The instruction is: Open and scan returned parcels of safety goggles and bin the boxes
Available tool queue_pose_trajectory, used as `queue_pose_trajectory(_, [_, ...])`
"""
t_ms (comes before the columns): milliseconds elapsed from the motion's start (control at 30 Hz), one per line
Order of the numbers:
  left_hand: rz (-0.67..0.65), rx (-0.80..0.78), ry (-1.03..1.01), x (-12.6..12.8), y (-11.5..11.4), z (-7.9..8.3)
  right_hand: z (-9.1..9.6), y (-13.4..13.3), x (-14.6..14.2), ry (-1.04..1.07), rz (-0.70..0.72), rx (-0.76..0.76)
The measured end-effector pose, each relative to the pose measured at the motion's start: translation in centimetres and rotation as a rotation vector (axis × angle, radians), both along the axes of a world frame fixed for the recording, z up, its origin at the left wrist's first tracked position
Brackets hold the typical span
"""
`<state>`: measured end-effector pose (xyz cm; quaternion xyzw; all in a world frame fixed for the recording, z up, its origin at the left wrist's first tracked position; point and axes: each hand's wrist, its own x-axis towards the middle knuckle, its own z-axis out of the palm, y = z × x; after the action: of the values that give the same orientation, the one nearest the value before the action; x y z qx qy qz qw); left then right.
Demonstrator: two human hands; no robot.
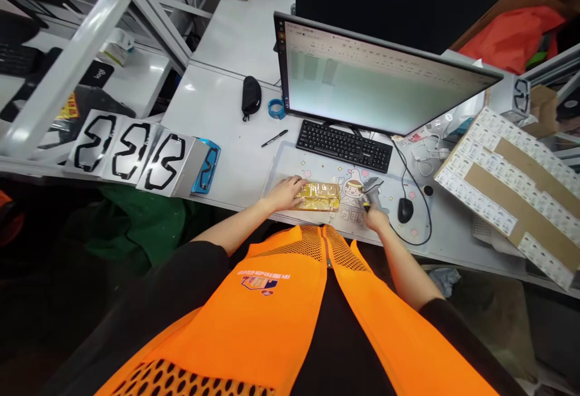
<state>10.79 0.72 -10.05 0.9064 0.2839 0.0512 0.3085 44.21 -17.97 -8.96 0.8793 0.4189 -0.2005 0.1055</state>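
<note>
My left hand [286,194] grips the left end of a yellow box-shaped package [319,196] in shiny clear wrap, its fingers over the top. The package lies on the pale cartoon desk mat [294,163] near the desk's front edge. To the right of it, my right hand [375,218] is closed round the handle of a grey handheld barcode scanner [372,185] with black and yellow parts. The scanner's head is above the mat, a short way from the package's right end. My right palm and some fingers are hidden.
A keyboard [344,146] stands behind, below the lit monitor [385,75]. The mouse [405,209] and its cable lie at right, before a leaning cardboard sheet [516,193]. A pen [274,138], blue tape roll [276,109] and white boxes [165,163] are at left.
</note>
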Motion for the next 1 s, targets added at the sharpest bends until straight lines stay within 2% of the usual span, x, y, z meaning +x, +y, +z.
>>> queue_pose_trajectory(100, [-0.046, 0.033, 0.047, 0.5, 0.5, -0.1, -1.3, 0.9, -2.0, 0.120, -0.061, -0.017])
queue_pose_trajectory(167, [-0.074, 0.090, 0.055, 0.6, 0.9, -0.2, -0.9, 1.0, -2.7, 0.162, -0.054, 0.037])
queue_pose_trajectory(233, [-0.110, 0.152, 0.069, 0.7, 1.4, -0.2, 0.6, 0.8, -3.1, 0.174, -0.030, 0.170])
queue_pose_trajectory(300, [-0.126, 0.202, 0.113, 0.8, 2.1, 0.1, 3.1, 0.4, -4.0, 0.205, 0.011, 0.324])
queue_pose_trajectory(367, [-0.133, 0.231, 0.168, 0.9, 2.6, 0.4, 5.8, 0.4, -5.9, 0.261, 0.112, 0.386])
queue_pose_trajectory(467, [-0.153, 0.253, 0.185, 0.9, 3.0, 0.7, 8.8, 1.8, -10.3, 0.277, 0.314, 0.238])
queue_pose_trajectory(533, [-0.161, 0.247, 0.165, 0.8, 2.8, 0.7, 9.7, 3.5, -13.1, 0.222, 0.392, 0.116])
queue_pose_trajectory(633, [-0.194, 0.211, 0.170, 0.5, 2.3, 0.8, 9.5, 5.7, -15.7, 0.149, 0.422, 0.030])
queue_pose_trajectory(733, [-0.244, 0.165, 0.207, 0.0, 1.8, 1.1, 8.7, 6.5, -16.7, 0.121, 0.408, 0.013])
queue_pose_trajectory(900, [-0.249, 0.056, 0.201, -1.0, 1.1, 1.7, 8.2, 5.9, -17.5, 0.102, 0.393, -0.005])
queue_pose_trajectory(1000, [-0.255, 0.010, 0.196, -1.1, -0.2, 2.0, 8.4, 5.1, -17.2, 0.083, 0.379, -0.043])
